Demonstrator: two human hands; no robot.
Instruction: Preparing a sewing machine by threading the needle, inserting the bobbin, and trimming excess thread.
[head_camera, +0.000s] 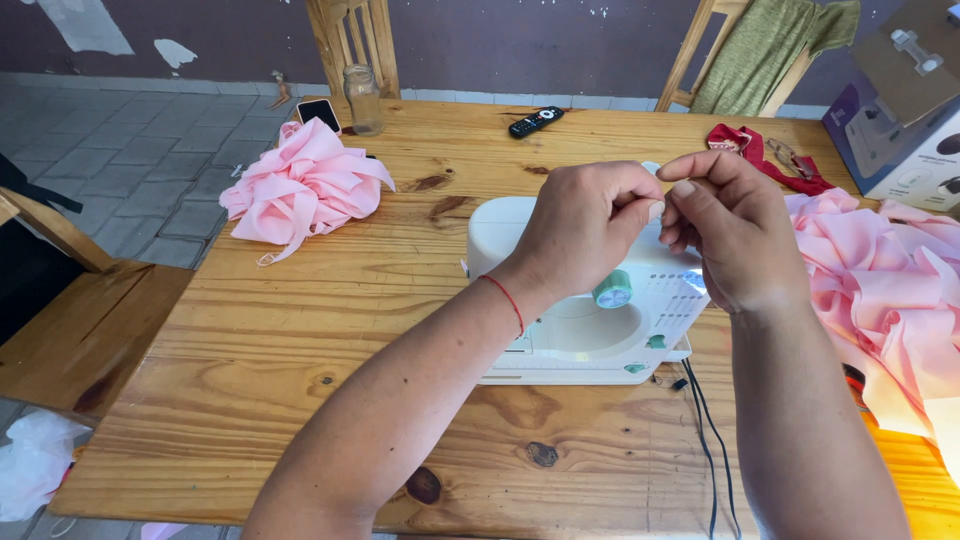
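Observation:
A small white sewing machine (560, 330) with green knobs stands on the wooden table (300, 330), right in front of me. Above its top, my left hand (580, 225) and my right hand (730, 235) meet with fingertips pinched together. Whatever they pinch is too small to make out; it could be a thread. A red string bracelet circles my left wrist. Black cords (708, 440) run from the machine's right side toward the table's near edge.
Pink fabric lies bunched at the left (300, 185) and piled at the right (880, 290). A glass jar (363, 98), phone (318, 112), remote (535, 122), red strap (750, 150) and box (895, 130) sit at the back. Wooden chairs stand behind and left.

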